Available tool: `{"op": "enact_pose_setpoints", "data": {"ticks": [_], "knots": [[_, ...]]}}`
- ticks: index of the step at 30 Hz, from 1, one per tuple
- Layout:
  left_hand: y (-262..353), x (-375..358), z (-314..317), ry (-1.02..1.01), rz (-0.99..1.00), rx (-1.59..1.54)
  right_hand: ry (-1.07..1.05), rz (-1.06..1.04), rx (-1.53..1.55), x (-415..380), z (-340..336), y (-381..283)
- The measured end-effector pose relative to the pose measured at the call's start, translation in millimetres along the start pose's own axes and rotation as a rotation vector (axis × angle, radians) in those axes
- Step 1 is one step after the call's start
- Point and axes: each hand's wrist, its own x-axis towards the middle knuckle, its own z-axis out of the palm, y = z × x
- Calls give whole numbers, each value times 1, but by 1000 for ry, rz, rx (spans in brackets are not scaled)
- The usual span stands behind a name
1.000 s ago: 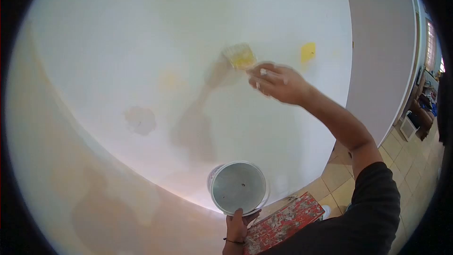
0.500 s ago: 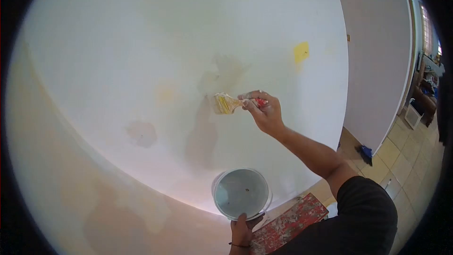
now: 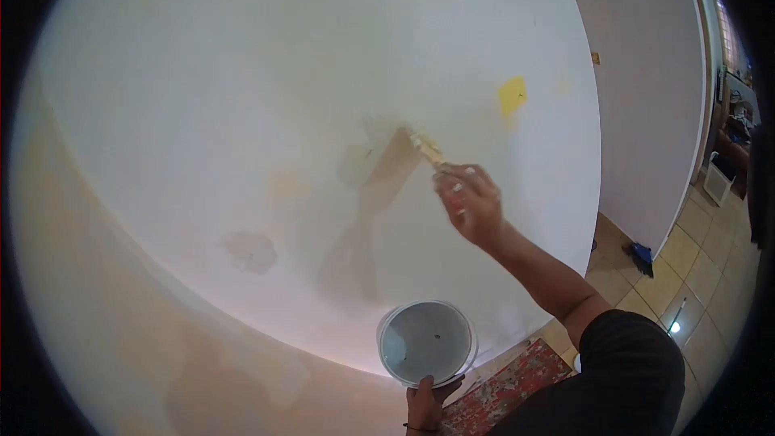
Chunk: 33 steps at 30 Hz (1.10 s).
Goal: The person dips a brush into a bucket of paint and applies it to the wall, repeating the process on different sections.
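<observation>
My right hand (image 3: 471, 203), with whitish spots on its skin, is closed around the handle of a paintbrush (image 3: 425, 148). The bristles point up and left, at or very close to the pale wall (image 3: 307, 56); contact is hard to tell. Below, my left hand (image 3: 425, 404) grips the near rim of a round whitish bucket (image 3: 426, 342), thumb over the edge and fingers beneath. A small dark speck shows inside the bucket. Darker patches and a shadow lie on the wall around the brush.
A red, paint-splattered board (image 3: 508, 387) lies beside the bucket. Yellow patches (image 3: 512, 97) mark the wall. On the right, a blue broom head (image 3: 640, 257) rests on the tiled floor (image 3: 680, 249) near a wall edge, with a white framed object (image 3: 718, 181) beyond.
My right hand has turned the brush from pointing left to pointing up and left, its bristles now higher on the wall. The bucket and left hand appear slightly lower and further right.
</observation>
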Motion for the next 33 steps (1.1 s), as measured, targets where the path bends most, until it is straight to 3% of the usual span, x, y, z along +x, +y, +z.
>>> {"op": "enact_pose_setpoints", "data": {"ticks": [1,4,11,15,19,25,27,33], "knots": [[6,-4,4,-69,28,-9,-104,-41,-46,0,3,-11],[14,-11,8,-26,-26,92,-191,-86,-124,-2,27,-45],[2,-3,2,-38,112,-41,-336,-241,122,-9,52,-66],[3,-3,3,-57,60,-43,-255,56,278,-7,35,-45],[2,-3,1,-36,43,-14,97,472,436,5,16,-10],[-4,5,-9,-84,18,-75,170,223,269,28,-12,6],[-4,4,-7,-77,29,-79,139,257,337,40,-13,5],[-4,2,-3,-58,65,-81,-179,214,667,87,5,15]]}}
